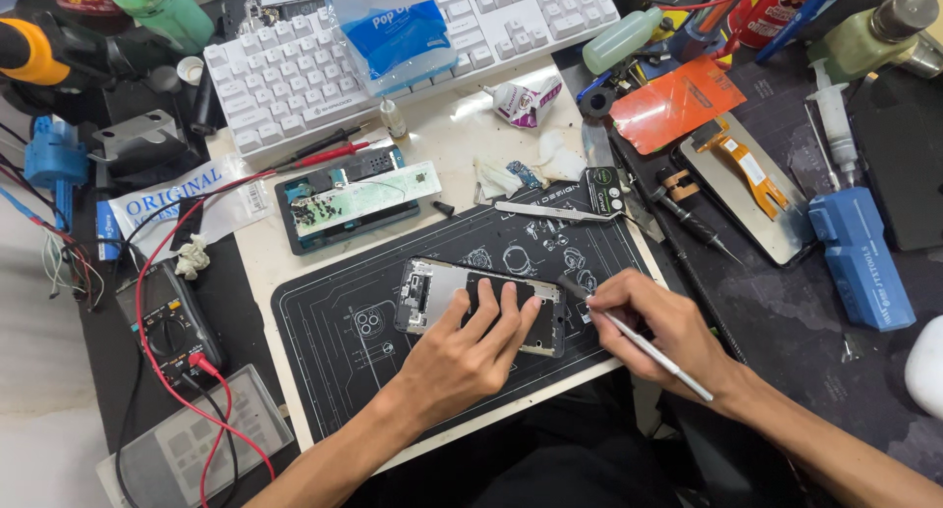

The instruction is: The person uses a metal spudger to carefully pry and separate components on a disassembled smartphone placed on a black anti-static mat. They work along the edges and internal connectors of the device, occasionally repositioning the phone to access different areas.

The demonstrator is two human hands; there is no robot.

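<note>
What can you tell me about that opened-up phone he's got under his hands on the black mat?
The opened phone lies flat and slightly tilted on the black work mat, its back cover off. A silvery metal frame surrounds a dark middle area, with small components at its left end. The left hand presses on it with spread fingers, steadying it. The right hand holds a thin silver tool whose tip meets the phone's right edge.

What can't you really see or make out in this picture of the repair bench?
Head view only:
- Middle of the opened phone: covered by the left hand.
- Tip of the thin metal tool: too small to tell whether it touches the phone.
- White rounded object: cut off by the right edge.
- Keyboard middle: hidden behind a blue-and-clear bag.
</note>
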